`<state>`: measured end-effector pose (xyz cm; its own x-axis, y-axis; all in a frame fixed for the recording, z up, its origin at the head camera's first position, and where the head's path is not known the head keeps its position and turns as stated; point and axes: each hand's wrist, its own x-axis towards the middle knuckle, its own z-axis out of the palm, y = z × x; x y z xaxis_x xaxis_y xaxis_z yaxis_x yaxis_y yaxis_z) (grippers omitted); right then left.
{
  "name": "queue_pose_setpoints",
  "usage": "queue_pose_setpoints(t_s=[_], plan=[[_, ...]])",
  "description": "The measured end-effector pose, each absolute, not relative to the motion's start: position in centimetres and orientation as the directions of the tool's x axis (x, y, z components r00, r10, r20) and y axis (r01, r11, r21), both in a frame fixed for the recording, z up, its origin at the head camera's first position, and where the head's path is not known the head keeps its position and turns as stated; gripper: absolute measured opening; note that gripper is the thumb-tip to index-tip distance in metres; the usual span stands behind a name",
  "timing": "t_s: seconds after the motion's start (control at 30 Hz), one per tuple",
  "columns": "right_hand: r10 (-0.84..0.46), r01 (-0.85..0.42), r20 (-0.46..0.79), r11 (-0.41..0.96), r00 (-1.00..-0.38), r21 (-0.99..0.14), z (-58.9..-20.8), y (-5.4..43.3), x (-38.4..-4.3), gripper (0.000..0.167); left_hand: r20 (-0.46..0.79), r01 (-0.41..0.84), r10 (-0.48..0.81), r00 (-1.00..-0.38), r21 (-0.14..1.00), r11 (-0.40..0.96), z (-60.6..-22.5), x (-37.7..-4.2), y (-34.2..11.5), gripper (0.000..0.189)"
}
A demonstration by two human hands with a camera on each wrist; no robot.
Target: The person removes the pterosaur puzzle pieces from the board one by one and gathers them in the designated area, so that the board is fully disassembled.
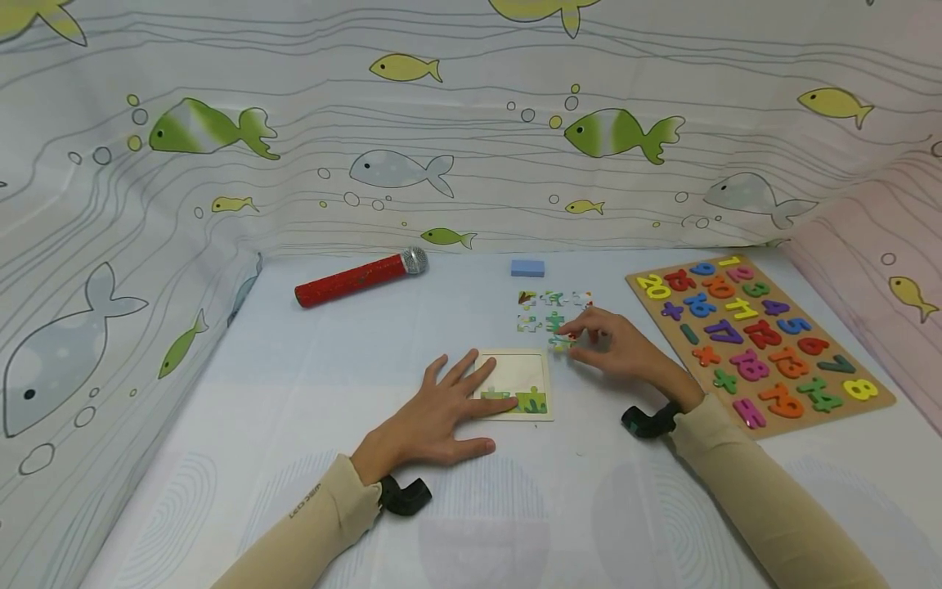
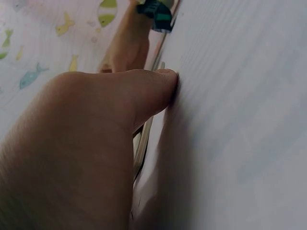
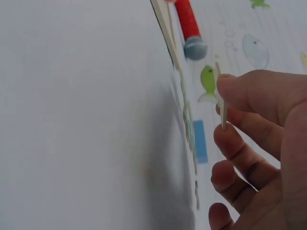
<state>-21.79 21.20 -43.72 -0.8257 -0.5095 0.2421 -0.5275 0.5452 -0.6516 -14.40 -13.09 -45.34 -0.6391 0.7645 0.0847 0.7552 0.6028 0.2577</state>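
My right hand [image 1: 614, 348] pinches a thin jigsaw piece [image 3: 222, 108] between thumb and fingers, raised off the table. Several loose jigsaw pieces [image 1: 528, 324] with printed pictures lie close by, just beyond that hand. With fingers spread, my left hand [image 1: 441, 413] rests on the left side of a small wooden puzzle tray [image 1: 524, 368]. Green-printed pieces [image 1: 533, 401] sit along the tray's near edge, partly hidden by a finger. In the left wrist view, the thumb [image 2: 148, 91] stretches across the front and most of the tray is out of sight.
A red microphone [image 1: 353, 280] with a silver head lies at the back left. Behind the loose pieces is a blue block [image 1: 527, 268]. A wooden number board [image 1: 706, 343] with coloured numerals and signs occupies the right side. Fish-print cloth [image 1: 471, 114] hangs around the table.
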Motion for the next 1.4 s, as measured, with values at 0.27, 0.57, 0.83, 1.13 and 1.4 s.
queue_pose_setpoints(t_s=[0.27,0.57,0.83,1.13,1.4], plan=[[-0.432,-0.465,0.214,0.639,-0.876,-0.613,-44.0,23.2,-22.6,0.033,0.097,0.76,0.766,-0.635,0.257,0.597,-45.4,-14.4,-13.0,0.059],[-0.402,-0.417,0.168,0.685,-0.9,-0.598,-44.4,23.9,-22.9,0.03,0.111,0.76,0.763,-0.637,0.255,0.598,-45.6,-14.4,-13.0,0.059],[-0.387,-0.392,0.136,0.724,-0.912,-0.567,-44.4,23.9,-23.6,0.033,0.115,0.76,0.763,-0.636,0.265,0.593,-45.5,-14.3,-13.0,0.059],[-0.401,-0.367,0.083,0.709,-0.912,-0.602,-44.3,24.2,-24.3,0.033,0.098,0.751,0.761,-0.641,0.283,0.597,-45.6,-14.3,-12.9,0.059],[-0.369,-0.352,0.105,0.706,-0.923,-0.615,-45.0,24.3,-24.6,0.032,0.103,0.753,0.76,-0.642,0.27,0.599,-45.6,-14.3,-12.8,0.059]])
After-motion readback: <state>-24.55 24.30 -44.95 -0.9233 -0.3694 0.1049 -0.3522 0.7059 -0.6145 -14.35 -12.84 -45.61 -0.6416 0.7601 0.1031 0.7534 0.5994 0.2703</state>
